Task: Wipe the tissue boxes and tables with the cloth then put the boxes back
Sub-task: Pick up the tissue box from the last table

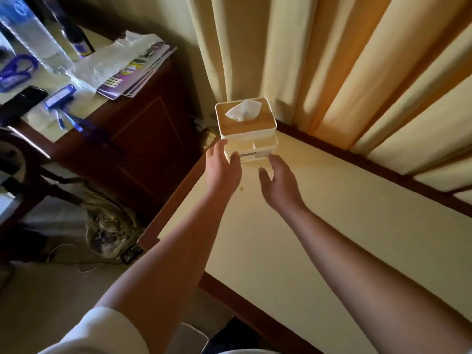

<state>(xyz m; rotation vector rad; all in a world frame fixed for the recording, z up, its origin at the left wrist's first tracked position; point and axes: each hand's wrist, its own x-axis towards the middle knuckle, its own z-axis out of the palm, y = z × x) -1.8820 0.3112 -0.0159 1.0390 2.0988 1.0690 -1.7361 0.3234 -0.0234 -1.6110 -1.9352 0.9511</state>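
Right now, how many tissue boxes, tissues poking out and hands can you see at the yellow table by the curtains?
Tissue box: 1
Tissue poking out of its top: 1
Hands: 2, the left hand and the right hand
Total: 4

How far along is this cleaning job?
Done: nothing shows wiping; no cloth is in view. In hand: the white tissue box with a wooden lid stands at the far corner of the cream table with dark wood edging; the left hand touches its side, the right hand hovers open beside it. Left: probably wiping box and table, then setting it back.
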